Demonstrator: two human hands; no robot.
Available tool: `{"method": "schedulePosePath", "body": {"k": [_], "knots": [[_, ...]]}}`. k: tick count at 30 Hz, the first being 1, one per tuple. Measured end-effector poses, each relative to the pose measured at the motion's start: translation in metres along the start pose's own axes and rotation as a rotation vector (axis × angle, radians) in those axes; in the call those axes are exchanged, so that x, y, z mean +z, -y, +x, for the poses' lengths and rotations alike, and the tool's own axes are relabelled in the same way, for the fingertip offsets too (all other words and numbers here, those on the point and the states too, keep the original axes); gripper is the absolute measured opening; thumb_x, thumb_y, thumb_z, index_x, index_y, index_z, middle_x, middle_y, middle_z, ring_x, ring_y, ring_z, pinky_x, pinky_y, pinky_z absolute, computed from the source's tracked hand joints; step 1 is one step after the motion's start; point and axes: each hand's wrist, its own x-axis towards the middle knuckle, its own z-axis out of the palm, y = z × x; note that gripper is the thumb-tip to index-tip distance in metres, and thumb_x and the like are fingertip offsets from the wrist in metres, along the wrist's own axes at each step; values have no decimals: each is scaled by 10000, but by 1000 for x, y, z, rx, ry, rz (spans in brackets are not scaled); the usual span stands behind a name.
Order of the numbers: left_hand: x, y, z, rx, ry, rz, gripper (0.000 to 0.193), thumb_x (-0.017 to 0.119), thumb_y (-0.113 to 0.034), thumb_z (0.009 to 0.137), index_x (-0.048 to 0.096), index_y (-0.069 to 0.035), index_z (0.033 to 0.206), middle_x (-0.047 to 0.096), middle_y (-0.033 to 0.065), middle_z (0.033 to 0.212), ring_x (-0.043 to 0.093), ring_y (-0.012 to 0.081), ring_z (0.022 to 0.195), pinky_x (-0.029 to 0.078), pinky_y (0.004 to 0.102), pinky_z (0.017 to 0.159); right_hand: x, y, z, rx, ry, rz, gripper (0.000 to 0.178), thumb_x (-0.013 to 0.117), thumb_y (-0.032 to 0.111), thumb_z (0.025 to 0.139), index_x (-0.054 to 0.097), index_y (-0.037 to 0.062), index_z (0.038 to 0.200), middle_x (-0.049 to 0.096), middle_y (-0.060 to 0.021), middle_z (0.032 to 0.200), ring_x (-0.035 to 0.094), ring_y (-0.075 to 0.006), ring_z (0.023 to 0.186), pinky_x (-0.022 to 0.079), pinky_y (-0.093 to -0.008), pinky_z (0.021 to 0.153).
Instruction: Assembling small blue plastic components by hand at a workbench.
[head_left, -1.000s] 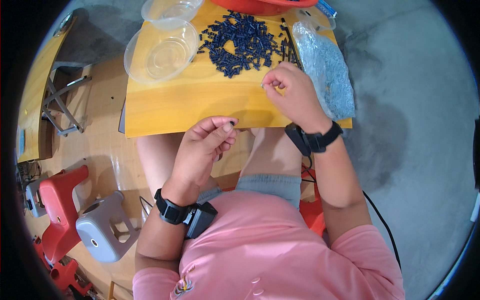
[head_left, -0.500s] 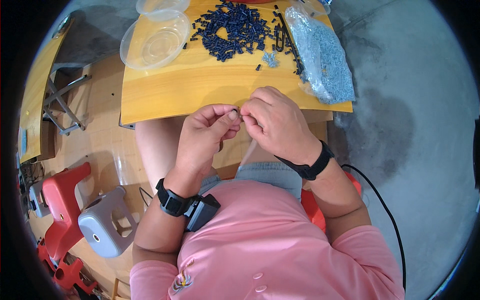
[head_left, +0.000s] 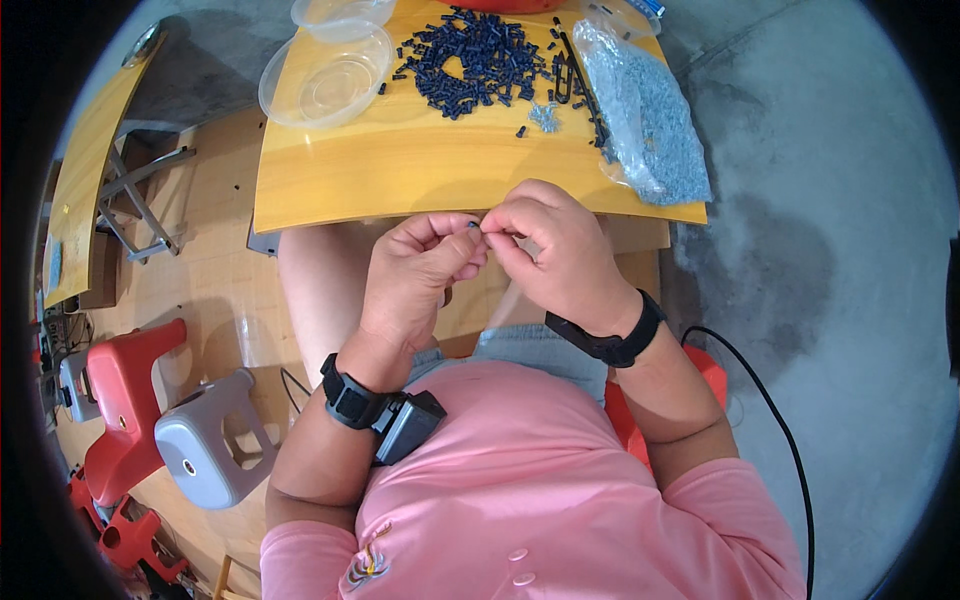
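Note:
In front of the table's near edge, my two hands meet fingertip to fingertip. My left hand [head_left: 412, 275] is closed in a pinch on a small dark blue plastic piece [head_left: 473, 225], mostly covered by the thumb and fingers. Thumb and forefinger of my right hand [head_left: 558, 255] are pressed together right beside that piece; whatever they hold is too small to make out. Beyond them on the yellow table [head_left: 400, 175] lies a ring-shaped pile of similar dark blue pieces [head_left: 500, 75]. A small heap of silvery bits [head_left: 544, 118] sits by the pile's near right side.
A clear bag of silvery-blue small parts [head_left: 655, 125] lies at the table's right edge, beside a thin black rod [head_left: 580, 80] and black snips [head_left: 563, 85]. Clear round tubs [head_left: 330, 80] stand at left. Red [head_left: 125, 410] and grey stools [head_left: 215, 450] are on the floor.
My right fingers have straightened a little, still against the left fingertips. The dark blue piece shows slightly more. The whole view has shifted a little.

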Motion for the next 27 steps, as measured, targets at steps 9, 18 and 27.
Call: {"method": "schedulePosePath", "body": {"k": [9, 18, 27], "knots": [[4, 3, -7, 72, -19, -23, 180, 674, -61, 857, 629, 17, 1011, 669, 73, 872, 641, 110, 781, 518, 219, 698, -2, -2, -14, 410, 36, 539, 128, 713, 62, 802, 671, 5, 909, 630, -26, 790, 592, -72, 692, 483, -216, 620], [7, 6, -13, 126, 45, -28, 179, 658, -44, 866, 627, 21, 1030, 669, 80, 902, 647, 126, 802, 534, 240, 734, -2, 0, -21, 566, 42, 846, 106, 650, 65, 871, 657, -23, 929, 656, -20, 848, 599, -63, 768, 500, -199, 697], [11, 0, -20, 63, 73, 1, 197, 641, -59, 882, 647, 9, 1066, 686, 98, 961, 656, 146, 855, 543, 254, 758, -10, -3, -19, 487, -59, 747, 76, 650, 47, 852, 652, -15, 896, 637, -10, 853, 574, -46, 731, 471, -190, 636]]}}
